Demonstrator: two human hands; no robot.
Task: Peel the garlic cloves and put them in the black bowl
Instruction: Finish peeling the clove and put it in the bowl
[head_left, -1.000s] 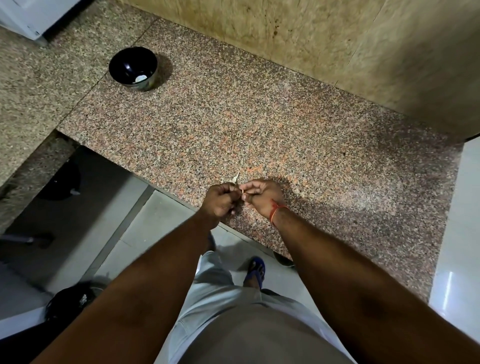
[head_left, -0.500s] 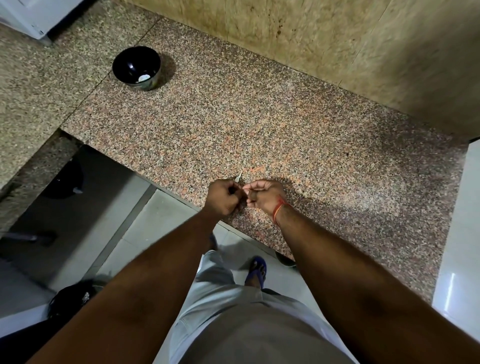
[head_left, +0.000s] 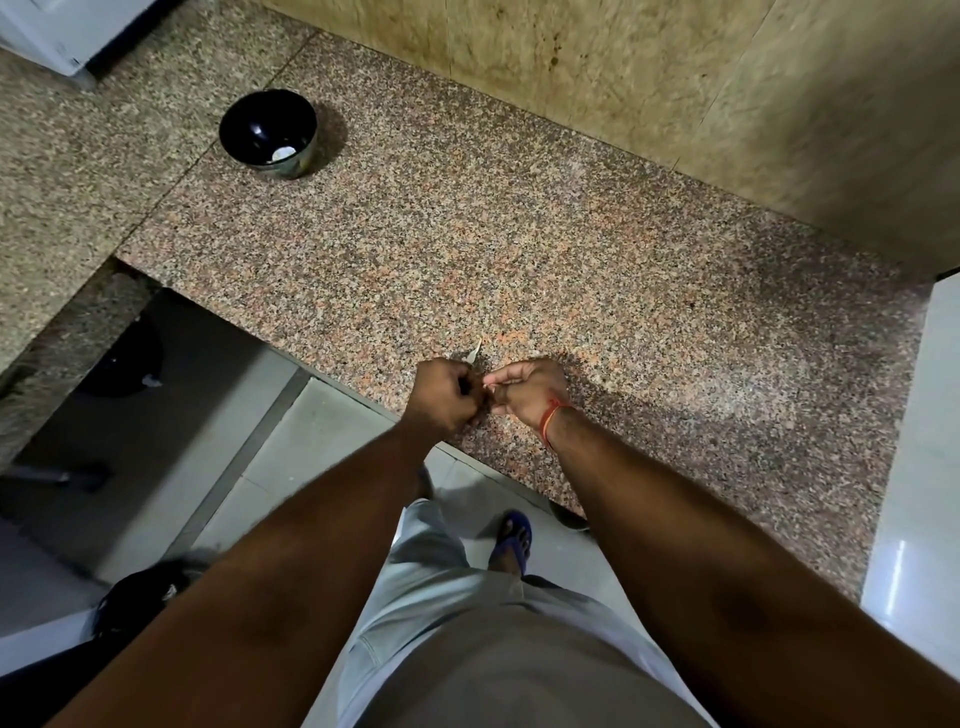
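Observation:
My left hand (head_left: 445, 392) and my right hand (head_left: 525, 391) meet fingertip to fingertip over the near edge of the granite counter (head_left: 519, 234). Both have curled fingers pinching a small garlic clove between them; the clove itself is almost wholly hidden. A pale sliver of garlic skin (head_left: 474, 352) sticks up just beyond my left hand. The black bowl (head_left: 267, 132) stands far off at the back left of the counter, with one pale peeled clove (head_left: 283, 153) lying inside it.
A tan tiled wall (head_left: 623, 78) runs along the counter's back. A white surface (head_left: 930, 467) borders the counter on the right. Below the counter's near edge are grey floor tiles (head_left: 322, 441), my feet in blue sandals, and a dark object at lower left.
My hands stay together at the counter edge, shifting only slightly as the fingers work the clove. The view has drifted a little.

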